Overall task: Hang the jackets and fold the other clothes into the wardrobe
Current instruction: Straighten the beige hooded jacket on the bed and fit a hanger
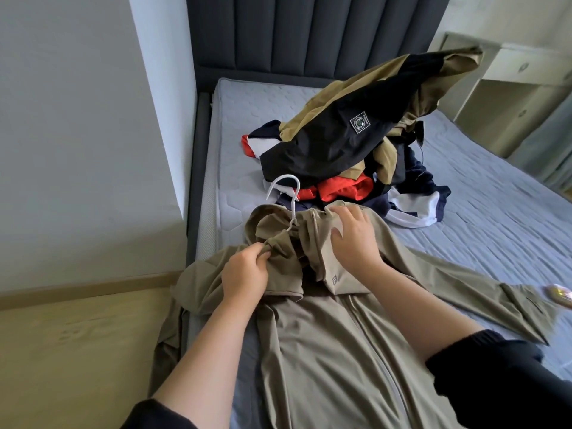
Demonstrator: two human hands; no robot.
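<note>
A beige jacket (325,351) lies front up on the bed (495,196), filling the lower middle of the frame, its zip closed and its hood toward the top. One of its sleeves stretches out to the right edge of the frame. The other hangs over the left side of the mattress, toward the wooden floor (77,351). A white hanger (286,188) sticks out of the neck opening just above centre, its hook bare and the rest hidden under the cloth.

The person's left hand (244,274) is left of centre, its grip pinching a bunch of the jacket's fabric beside the collar, fingers curled round the cloth just below the hanger's stem. The right hand (356,239) rests on the other side of the collar, its grip spread, fingers straight and flat on the fabric near the top of the zip.

Behind the hood, in the upper middle, sits a pile of clothes (380,168). A black and tan jacket (356,128) is on top, a red garment (343,187) under it, and a navy and white garment (414,209) to the right. A dark padded headboard (309,32) stands at the top, and a pale cabinet (510,88) at the upper right. A small pinkish thing (561,297) at the right edge is too blurred to name
</note>
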